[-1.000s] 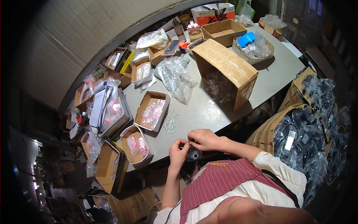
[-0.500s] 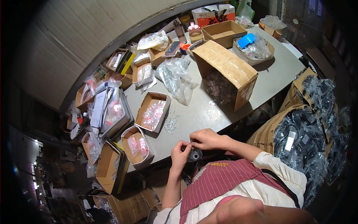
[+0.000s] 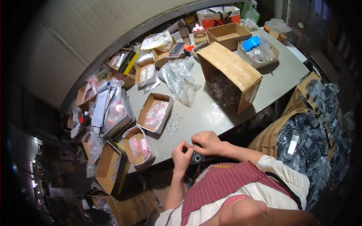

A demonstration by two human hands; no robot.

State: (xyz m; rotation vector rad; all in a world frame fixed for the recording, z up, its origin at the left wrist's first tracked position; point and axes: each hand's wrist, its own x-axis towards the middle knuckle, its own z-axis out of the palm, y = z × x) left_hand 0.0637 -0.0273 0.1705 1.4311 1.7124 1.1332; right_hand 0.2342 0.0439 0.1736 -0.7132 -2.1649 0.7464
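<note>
At the table's near edge, my left hand (image 3: 182, 154) and my right hand (image 3: 208, 143) meet with fingertips pinched together. Just below the fingers shows a dark round part (image 3: 196, 157) with a hole in its middle, seemingly in a clear plastic bag whose upper edge both hands pinch. The exact grip is too small to make out. Loose small metal pieces (image 3: 174, 125) lie on the tabletop beyond my hands. Left of them stand a shallow box of small bagged parts (image 3: 164, 109) and another box (image 3: 151, 155) with pink-and-clear little bags.
A large cardboard box (image 3: 230, 56) lies on its side on the grey table (image 3: 279, 81), small bagged items inside. A crumpled clear bag (image 3: 181, 81) is beside it. To my right, cartons hold black items in plastic (image 3: 301, 139). A grey bin (image 3: 126, 116) stands left.
Both hands remain together over the dark round part, with only a slight shift of the fingers. The whole view has tilted a little; nothing on the table has moved.
</note>
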